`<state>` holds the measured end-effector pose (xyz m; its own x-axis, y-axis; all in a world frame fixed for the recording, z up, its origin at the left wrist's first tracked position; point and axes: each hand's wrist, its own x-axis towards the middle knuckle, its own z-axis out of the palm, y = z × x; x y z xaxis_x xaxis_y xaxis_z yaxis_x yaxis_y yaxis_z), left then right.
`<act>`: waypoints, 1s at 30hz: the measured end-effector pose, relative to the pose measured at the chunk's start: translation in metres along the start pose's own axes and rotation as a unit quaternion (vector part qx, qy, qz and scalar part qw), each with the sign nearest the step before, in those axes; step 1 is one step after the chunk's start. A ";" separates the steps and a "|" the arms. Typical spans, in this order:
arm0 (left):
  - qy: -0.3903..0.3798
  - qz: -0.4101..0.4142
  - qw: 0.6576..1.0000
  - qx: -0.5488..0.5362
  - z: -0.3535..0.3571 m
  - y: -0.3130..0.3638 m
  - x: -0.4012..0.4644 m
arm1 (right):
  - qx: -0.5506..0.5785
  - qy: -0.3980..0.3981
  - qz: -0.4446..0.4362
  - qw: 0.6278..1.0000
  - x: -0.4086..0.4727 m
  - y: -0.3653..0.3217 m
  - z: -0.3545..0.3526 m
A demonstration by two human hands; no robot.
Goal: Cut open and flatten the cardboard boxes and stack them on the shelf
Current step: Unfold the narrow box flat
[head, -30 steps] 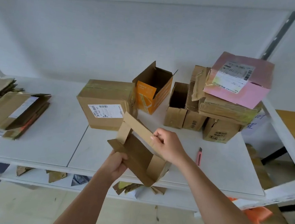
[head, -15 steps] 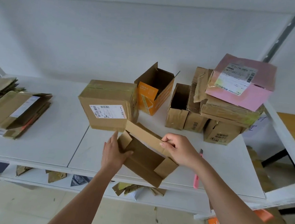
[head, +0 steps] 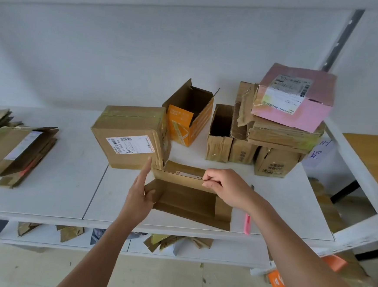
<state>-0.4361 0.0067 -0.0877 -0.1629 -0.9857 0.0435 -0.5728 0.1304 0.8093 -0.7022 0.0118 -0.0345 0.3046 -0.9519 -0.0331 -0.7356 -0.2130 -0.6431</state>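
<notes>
box (head: 186,199) on shelf (head: 67,179) front edge, long axis along it | right hand (head: 227,188) pinches rear flap | left hand (head: 139,196) flat-fingered against left end, I press down next

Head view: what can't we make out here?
- Pink utility knife: its upper part is hidden behind the right hand and wrist.
- Shipping label on the sealed box: text too small to read.
- Flattened stack: cut off by the left frame edge.
- Lower shelf scraps: mostly hidden under the top shelf.
- Left hand: fingertips hidden behind the open box's end flap.
</notes>
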 end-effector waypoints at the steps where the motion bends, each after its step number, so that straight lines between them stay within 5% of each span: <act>1: 0.001 0.040 0.999 0.031 -0.001 0.003 0.002 | -0.002 0.001 0.002 1.000 0.001 -0.001 -0.001; 5: 0.008 0.073 0.991 0.108 -0.006 0.013 0.012 | -0.010 0.054 0.008 0.998 0.001 0.000 -0.004; 7: 0.018 0.051 0.992 0.116 -0.007 0.014 0.018 | 0.076 0.143 0.017 0.987 -0.006 0.001 -0.002; 10: 0.008 0.039 0.991 0.130 -0.009 0.017 0.027 | 0.243 0.372 0.050 0.894 -0.026 0.005 0.013; 12: 0.009 0.038 0.992 0.120 -0.008 0.017 0.032 | 0.298 0.426 0.089 0.849 -0.038 0.011 0.028; 18: -0.005 0.028 0.992 0.119 -0.005 0.019 0.034 | 0.159 0.327 0.174 0.915 -0.035 0.028 0.059; 23: -0.011 0.033 0.993 0.115 -0.009 0.018 0.029 | 0.046 0.333 0.201 0.920 -0.029 0.034 0.062; 30: 0.031 -0.049 0.998 0.001 -0.028 0.002 0.014 | 0.108 0.137 0.086 0.981 -0.044 0.045 0.044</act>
<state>-0.4174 -0.0094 -0.0692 -0.0556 -0.9985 0.0015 -0.5857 0.0338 0.8098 -0.7219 0.0533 -0.0954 -0.0087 -0.9995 0.0313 -0.6072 -0.0196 -0.7943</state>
